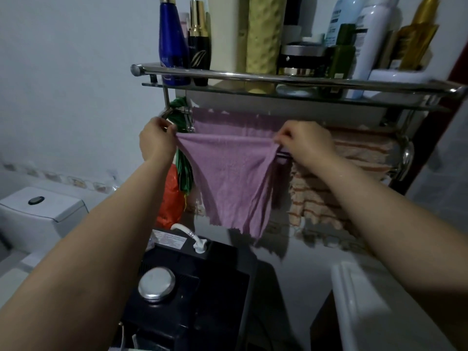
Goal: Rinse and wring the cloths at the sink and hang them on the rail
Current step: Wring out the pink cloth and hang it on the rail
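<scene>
1. The left hand (157, 138) pinches the thin purple woven cloth (228, 183) by its upper left corner.
2. The cloth hangs spread between both grips, over the chrome towel rail (283, 155).
3. The right hand (306, 143) pinches the upper right corner, just beside an orange-striped towel (359, 153).

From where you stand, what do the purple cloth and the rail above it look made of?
Purple cloth: soft woven or knitted fabric, matte, with a fine ribbed texture and frayed lower edge. Rail: polished metal, probably stainless or chromed steel, judging by its bright mirror-like highlights.
</scene>
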